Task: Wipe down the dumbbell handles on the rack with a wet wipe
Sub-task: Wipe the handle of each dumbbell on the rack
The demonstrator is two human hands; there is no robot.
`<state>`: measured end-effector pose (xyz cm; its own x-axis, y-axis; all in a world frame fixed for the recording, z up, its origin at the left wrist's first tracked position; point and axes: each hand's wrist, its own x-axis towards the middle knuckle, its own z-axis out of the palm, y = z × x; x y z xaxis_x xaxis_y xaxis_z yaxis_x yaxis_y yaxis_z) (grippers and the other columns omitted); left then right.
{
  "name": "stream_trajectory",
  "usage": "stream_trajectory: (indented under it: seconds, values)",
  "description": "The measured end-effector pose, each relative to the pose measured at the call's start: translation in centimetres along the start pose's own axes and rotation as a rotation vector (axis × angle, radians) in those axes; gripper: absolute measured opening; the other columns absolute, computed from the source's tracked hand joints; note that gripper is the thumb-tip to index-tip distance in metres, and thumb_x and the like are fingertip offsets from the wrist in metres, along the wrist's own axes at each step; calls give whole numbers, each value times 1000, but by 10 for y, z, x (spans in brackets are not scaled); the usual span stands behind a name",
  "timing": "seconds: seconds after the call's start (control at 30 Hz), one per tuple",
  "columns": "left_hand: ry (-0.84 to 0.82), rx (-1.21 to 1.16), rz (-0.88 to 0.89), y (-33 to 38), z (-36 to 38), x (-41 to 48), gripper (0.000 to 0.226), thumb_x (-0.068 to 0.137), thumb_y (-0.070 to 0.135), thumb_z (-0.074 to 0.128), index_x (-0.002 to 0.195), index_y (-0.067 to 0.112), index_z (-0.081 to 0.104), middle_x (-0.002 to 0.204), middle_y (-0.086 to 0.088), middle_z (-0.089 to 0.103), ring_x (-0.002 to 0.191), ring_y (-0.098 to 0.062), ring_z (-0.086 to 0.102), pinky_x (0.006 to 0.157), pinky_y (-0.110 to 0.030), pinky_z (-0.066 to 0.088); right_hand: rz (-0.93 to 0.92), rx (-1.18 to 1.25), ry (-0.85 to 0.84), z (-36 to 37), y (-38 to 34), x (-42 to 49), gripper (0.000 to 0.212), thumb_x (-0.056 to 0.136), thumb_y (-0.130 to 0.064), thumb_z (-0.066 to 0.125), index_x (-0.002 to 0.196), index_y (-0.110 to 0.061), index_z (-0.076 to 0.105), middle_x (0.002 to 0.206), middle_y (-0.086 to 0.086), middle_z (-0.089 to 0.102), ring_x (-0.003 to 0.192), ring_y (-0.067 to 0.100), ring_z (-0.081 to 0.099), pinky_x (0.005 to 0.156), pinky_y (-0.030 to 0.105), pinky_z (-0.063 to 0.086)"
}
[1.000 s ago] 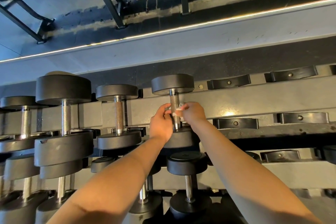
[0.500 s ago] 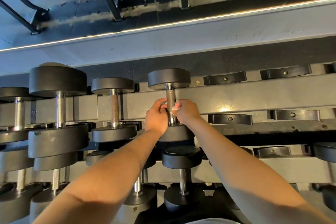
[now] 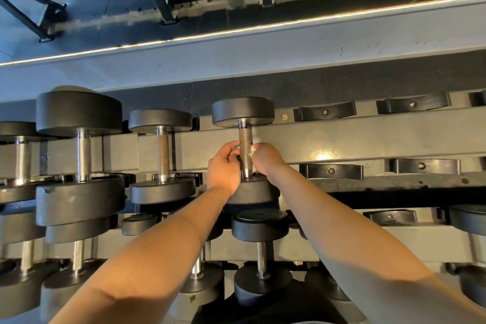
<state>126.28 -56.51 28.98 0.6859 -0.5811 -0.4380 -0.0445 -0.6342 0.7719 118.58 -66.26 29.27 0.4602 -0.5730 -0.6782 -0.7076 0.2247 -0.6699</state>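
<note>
Both hands meet on one dumbbell handle (image 3: 245,147) in my feed, on the top tier of the rack (image 3: 342,139). The left hand (image 3: 223,167) comes in from the left, with its fingers curled round the knurled bar. The right hand (image 3: 267,159) closes in from the right and pinches a wet wipe (image 3: 253,149) against the bar. I can see only a small white scrap of the wipe above the knuckles. The two hands sit almost knuckle to knuckle with the bar between them, low on its near half.

That dumbbell (image 3: 243,112) lies with its handle running near to far, and its near head is partly hidden under the wrists. Just to its left rests a smaller dumbbell (image 3: 161,123), and further left a large dumbbell (image 3: 79,113) with a chrome grip. To the right, black cradles (image 3: 332,171) line the rail. On the lower, nearer tier another dumbbell (image 3: 260,225) sits between the forearms. Beyond the rack a light strip (image 3: 236,30) crosses the floor.
</note>
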Motion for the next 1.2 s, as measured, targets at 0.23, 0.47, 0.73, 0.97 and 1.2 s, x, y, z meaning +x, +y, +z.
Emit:
stream_trajectory:
  seconds: [0.23, 0.47, 0.73, 0.97, 1.2]
  values:
    - [10, -28, -9, -3, 1, 3, 40, 104, 15, 38, 118, 44, 63, 105, 14, 72, 96, -8, 68, 90, -31, 56, 70, -139, -63, 2, 11, -14, 12, 99, -12, 51, 101, -8, 62, 86, 3, 58, 75, 15, 54, 59, 24, 40]
    - [118, -321, -123, -6, 0, 4, 34, 103, 22, 36, 108, 25, 70, 101, 0, 74, 95, -19, 68, 89, -33, 54, 35, -320, -10, 13, 6, -13, 15, 90, -28, 71, 89, -14, 65, 84, 1, 64, 75, 14, 61, 59, 25, 42]
    - [139, -274, -63, -15, -6, -4, 32, 107, 25, 34, 123, 22, 62, 113, 6, 70, 103, -12, 63, 72, -20, 46, 150, -297, 16, 23, -11, -15, 25, 83, -30, 80, 89, -17, 60, 93, 4, 65, 86, 18, 62, 83, 32, 51]
    - [-96, -95, 40, -41, -14, -16, 33, 109, 29, 36, 139, 29, 49, 124, 5, 61, 112, -15, 58, 97, -33, 45, 88, -378, 296, 26, -8, -30, 19, 96, -24, 63, 78, -17, 58, 84, 4, 63, 81, 18, 64, 75, 30, 54]
    - [-140, -165, 31, -43, -25, -20, 35, 109, 27, 36, 141, 25, 49, 133, 3, 60, 121, -16, 56, 108, -38, 45, 66, 49, 410, 22, 1, -30, 31, 93, -30, 69, 118, -10, 67, 110, 5, 67, 104, 22, 61, 91, 33, 51]
